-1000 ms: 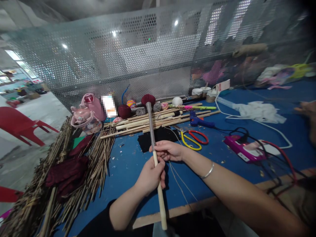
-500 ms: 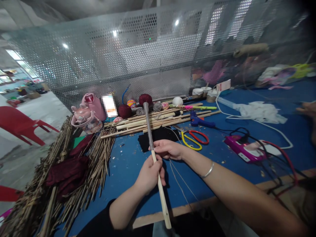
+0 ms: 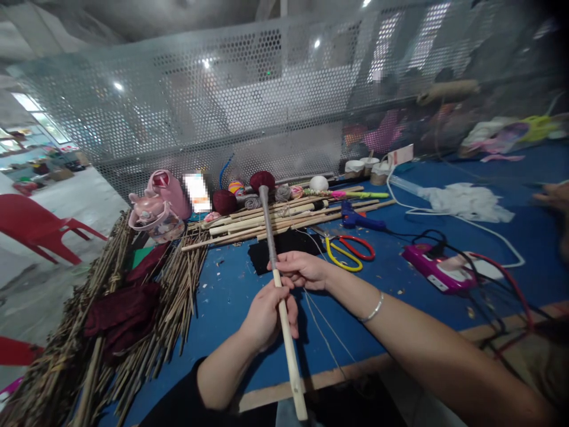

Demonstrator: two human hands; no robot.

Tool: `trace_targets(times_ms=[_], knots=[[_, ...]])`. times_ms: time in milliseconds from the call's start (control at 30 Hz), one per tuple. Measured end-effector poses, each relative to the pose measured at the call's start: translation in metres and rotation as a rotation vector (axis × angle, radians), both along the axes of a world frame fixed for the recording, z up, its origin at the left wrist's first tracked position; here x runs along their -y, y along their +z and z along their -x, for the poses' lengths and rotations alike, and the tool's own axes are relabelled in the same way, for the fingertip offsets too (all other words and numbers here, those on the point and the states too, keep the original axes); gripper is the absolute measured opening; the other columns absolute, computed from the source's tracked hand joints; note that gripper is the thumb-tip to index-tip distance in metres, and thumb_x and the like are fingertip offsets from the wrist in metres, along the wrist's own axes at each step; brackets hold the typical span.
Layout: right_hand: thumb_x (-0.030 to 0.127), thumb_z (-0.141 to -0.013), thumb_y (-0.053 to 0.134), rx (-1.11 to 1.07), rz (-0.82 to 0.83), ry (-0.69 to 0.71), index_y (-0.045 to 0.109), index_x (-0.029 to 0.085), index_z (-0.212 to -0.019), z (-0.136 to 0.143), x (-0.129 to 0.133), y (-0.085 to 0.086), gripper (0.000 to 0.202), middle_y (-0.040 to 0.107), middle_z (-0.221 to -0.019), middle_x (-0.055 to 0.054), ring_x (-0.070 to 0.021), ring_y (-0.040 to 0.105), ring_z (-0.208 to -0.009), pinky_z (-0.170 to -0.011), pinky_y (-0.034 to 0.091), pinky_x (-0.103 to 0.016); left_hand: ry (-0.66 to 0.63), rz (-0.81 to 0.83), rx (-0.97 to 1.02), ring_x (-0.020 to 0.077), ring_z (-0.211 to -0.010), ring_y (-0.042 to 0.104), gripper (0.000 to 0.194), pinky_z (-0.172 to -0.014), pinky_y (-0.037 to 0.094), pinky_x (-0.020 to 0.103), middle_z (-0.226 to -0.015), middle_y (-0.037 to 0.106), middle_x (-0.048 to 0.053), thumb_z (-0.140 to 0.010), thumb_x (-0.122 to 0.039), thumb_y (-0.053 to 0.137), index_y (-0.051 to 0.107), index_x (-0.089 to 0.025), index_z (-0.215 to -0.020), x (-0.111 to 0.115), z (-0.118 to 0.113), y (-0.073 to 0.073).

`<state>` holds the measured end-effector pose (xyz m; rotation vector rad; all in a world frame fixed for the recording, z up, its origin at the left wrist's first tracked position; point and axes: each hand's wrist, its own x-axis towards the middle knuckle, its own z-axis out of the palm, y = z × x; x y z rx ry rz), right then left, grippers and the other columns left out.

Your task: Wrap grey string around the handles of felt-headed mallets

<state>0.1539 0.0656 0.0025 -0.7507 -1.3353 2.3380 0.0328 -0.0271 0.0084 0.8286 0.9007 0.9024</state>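
My left hand [image 3: 267, 317] is closed around the bare lower part of a pale wooden stick [image 3: 288, 356]. The stick slants away from me, its upper length wrapped in grey yarn [image 3: 268, 228] and topped by a dark red ball [image 3: 262, 180]. Where the wrapping meets bare wood, my right hand [image 3: 304, 270] pinches, thumb and fingers together at the stick. Thin pale strands [image 3: 329, 329] hang below my right hand toward the table edge. Behind that hand lie a black cloth [image 3: 262, 255] and scissors [image 3: 347, 255] with one yellow and one red handle.
Wooden sticks [image 3: 235, 228] and yarn balls [image 3: 224, 201] lie along the back before a perforated metal screen [image 3: 186, 112]. Bundled twigs [image 3: 173, 320] fill the left. At right are a blue glue gun [image 3: 362, 218], a purple power strip [image 3: 433, 267] with cables, and another person's hand [image 3: 553, 194].
The stick's near end has shifted slightly down and turned a little. My right fingertips have moved slightly across the stick, and my left fingers have adjusted around it.
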Motion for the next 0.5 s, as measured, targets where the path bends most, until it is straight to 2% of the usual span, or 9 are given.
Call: trace_targets(times_ms=[167,233,400,500], knots=[[0.03,-0.065,0.068,0.02,-0.026,-0.182,0.044,0.016,-0.07,-0.002,-0.006,-0.006,0.029,0.027,-0.041,0.012,-0.0001,0.012,-0.033,-0.031,0.005,-0.014,-0.051,-0.025,-0.257,0.0098,-0.039,0.052,0.035,-0.036,0.038,0.017,-0.053,0.056,-0.001,-0.067,-0.041,0.061,0.046,-0.015,-0.084,-0.007,0.011,-0.002],[0.031,-0.064,0.069,0.055,-0.035,-0.209,0.042,0.017,-0.07,-0.003,-0.008,-0.008,0.031,0.026,-0.042,0.012,-0.0006,0.011,-0.034,-0.031,0.004,-0.014,-0.084,-0.018,-0.256,0.0098,-0.045,0.055,0.037,-0.042,0.043,0.019,-0.055,0.057,-0.001,-0.061,-0.039,0.068,0.048,-0.014,-0.079,-0.009,0.014,-0.005],[0.033,-0.066,0.067,0.081,-0.044,-0.19,0.045,0.016,-0.073,-0.005,-0.008,-0.009,0.028,0.024,-0.043,0.012,-0.0013,0.011,-0.035,-0.032,0.004,-0.015,-0.096,0.089,-0.15,0.0129,-0.055,0.061,0.039,-0.046,0.043,0.018,-0.065,0.061,0.002,-0.059,-0.033,0.072,0.049,-0.014,-0.084,-0.007,0.014,-0.007],[0.029,-0.067,0.066,0.022,0.007,-0.044,0.05,0.014,-0.083,-0.01,-0.009,-0.005,0.026,0.025,-0.046,0.011,-0.0008,0.013,-0.037,-0.034,0.006,-0.014,-0.124,0.14,-0.111,0.0125,-0.059,0.062,0.036,-0.049,0.044,0.018,-0.073,0.063,0.006,-0.065,-0.031,0.068,0.051,-0.014,-0.091,-0.005,0.014,-0.002]])
